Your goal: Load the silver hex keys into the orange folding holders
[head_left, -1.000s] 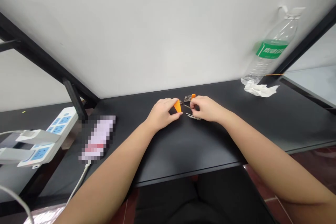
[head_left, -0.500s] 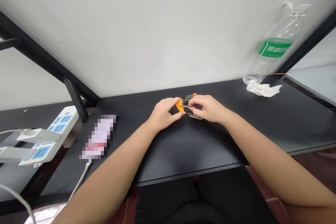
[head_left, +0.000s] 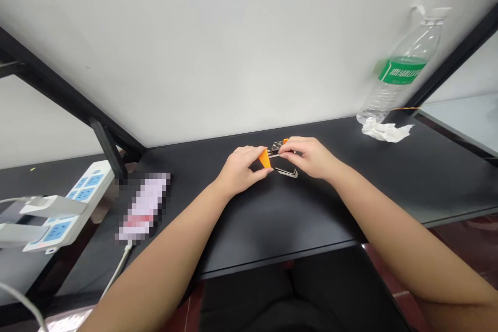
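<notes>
Between thumb and fingers, my left hand (head_left: 245,168) grips an orange hex key holder (head_left: 265,159) just above the black table. My right hand (head_left: 307,155) pinches a thin metal hex key (head_left: 274,155), whose far end meets the holder's right side; whether it sits inside a hole I cannot tell. Several loose L-shaped hex keys (head_left: 288,173) lie on the table below my right fingers. Behind the hands rests another set of hex keys (head_left: 277,145) with an orange holder (head_left: 286,140), partly hidden by my right hand.
A clear bottle with a green label (head_left: 402,70) stands against the wall at right, beside crumpled tissue (head_left: 387,130). At left lie a blurred-out phone (head_left: 143,207) on a white cable (head_left: 116,272) and a power strip (head_left: 73,207) with plugs. A black frame bar (head_left: 66,96) rises at left.
My right hand has shifted slightly up, and its fingers now sit a little differently on the hex key. The left hand keeps its grip on the holder. The whole view has shifted slightly.
</notes>
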Demonstrator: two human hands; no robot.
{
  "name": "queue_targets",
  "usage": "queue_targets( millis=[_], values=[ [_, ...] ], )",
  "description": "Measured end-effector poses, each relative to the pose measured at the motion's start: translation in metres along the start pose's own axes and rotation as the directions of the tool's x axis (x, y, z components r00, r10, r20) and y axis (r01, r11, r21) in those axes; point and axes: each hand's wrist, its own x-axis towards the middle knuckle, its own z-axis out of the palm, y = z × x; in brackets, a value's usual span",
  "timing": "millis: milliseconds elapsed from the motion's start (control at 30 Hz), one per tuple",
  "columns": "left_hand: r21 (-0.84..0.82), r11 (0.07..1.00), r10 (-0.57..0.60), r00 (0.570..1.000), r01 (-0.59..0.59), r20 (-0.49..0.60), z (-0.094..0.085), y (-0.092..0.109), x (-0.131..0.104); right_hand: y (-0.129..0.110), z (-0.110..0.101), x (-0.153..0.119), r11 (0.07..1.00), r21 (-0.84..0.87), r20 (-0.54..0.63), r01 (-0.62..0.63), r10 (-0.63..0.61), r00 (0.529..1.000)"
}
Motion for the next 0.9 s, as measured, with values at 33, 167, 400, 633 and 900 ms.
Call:
queue_targets(
  millis=[33, 167, 400, 633, 900],
  values=[
    [0.003, 1.000, 0.010, 1.000, -0.010, 0.001, 0.000, 0.002, 0.000, -0.001, 0.003, 0.000, 1.000, 0.023, -0.050, -0.001, 0.002, 0.999],
    [-0.013, 0.999, -0.046, 0.997, 0.045, -0.063, 0.004, 0.011, 0.001, -0.010, 0.024, 0.003, 0.999, 0.033, -0.209, 0.004, 0.003, 0.978],
    [-0.067, 0.984, -0.174, 0.975, 0.166, -0.142, 0.001, 0.009, 0.003, -0.012, 0.040, 0.004, 0.994, 0.081, -0.306, -0.073, 0.095, 0.947],
    [-0.041, 0.984, -0.174, 0.980, 0.171, -0.095, 0.002, 0.008, 0.000, -0.010, 0.036, 0.001, 1.000, -0.015, -0.207, -0.023, 0.019, 0.978],
    [-0.002, 0.983, -0.182, 0.980, 0.183, -0.082, 0.002, 0.004, 0.000, 0.005, 0.007, -0.003, 0.947, -0.284, 0.179, -0.150, 0.206, 0.962]
  ],
)
